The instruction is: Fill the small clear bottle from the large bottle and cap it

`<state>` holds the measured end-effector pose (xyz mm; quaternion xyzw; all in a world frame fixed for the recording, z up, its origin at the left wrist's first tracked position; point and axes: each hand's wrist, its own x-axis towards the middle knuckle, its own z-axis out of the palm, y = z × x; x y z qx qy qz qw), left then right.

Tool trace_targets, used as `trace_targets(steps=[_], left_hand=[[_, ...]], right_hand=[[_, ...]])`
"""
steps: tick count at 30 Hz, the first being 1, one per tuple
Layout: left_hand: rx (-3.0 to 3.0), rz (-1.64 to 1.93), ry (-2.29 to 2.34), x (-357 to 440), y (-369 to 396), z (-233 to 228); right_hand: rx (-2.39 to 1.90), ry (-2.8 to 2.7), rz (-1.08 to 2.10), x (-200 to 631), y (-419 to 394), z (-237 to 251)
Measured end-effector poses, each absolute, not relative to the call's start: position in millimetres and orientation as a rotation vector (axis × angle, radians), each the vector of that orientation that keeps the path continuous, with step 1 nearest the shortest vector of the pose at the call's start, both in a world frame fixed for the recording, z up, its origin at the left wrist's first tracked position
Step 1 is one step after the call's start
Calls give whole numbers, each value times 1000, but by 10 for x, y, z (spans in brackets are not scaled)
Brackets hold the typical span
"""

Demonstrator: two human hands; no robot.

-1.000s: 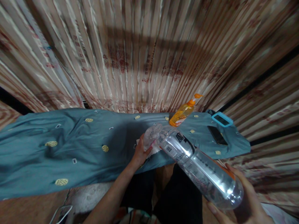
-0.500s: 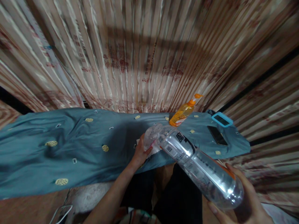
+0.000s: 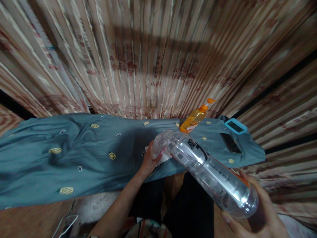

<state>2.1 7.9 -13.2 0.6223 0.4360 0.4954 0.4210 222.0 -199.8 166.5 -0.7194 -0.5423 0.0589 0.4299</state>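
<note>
A large clear plastic bottle (image 3: 215,180) with a silvery label and black lettering lies slanted across the view. My right hand (image 3: 264,211) is closed around its base at the lower right. At the far, rounded end, my left hand (image 3: 148,162) grips the bottle with the fingers partly hidden by the plastic. A white tissue-like sheet (image 3: 165,157) shows beside the left fingers, under the bottle; whether the hand holds it too is unclear. Just behind the bottle, a pump bottle of orange liquid (image 3: 194,120) stands on the cloth.
A grey-green cloth with pineapple prints (image 3: 94,158) covers the narrow table. At its right end lie a dark phone (image 3: 230,142) and a blue-framed device (image 3: 235,126). A pleated patterned curtain (image 3: 148,66) hangs close behind. A white cable-like loop (image 3: 65,224) shows at the lower left.
Almost nothing differs. The view has shifted slightly, and both hands keep the bottle at nearly the same slant.
</note>
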Motion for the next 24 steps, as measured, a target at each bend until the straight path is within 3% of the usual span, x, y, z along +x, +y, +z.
trace_targets(steps=[24], left_hand=[[1556,1231,1122,21,65,-90]], right_hand=[[-1766,-1426,99,2371,-1988,1577]])
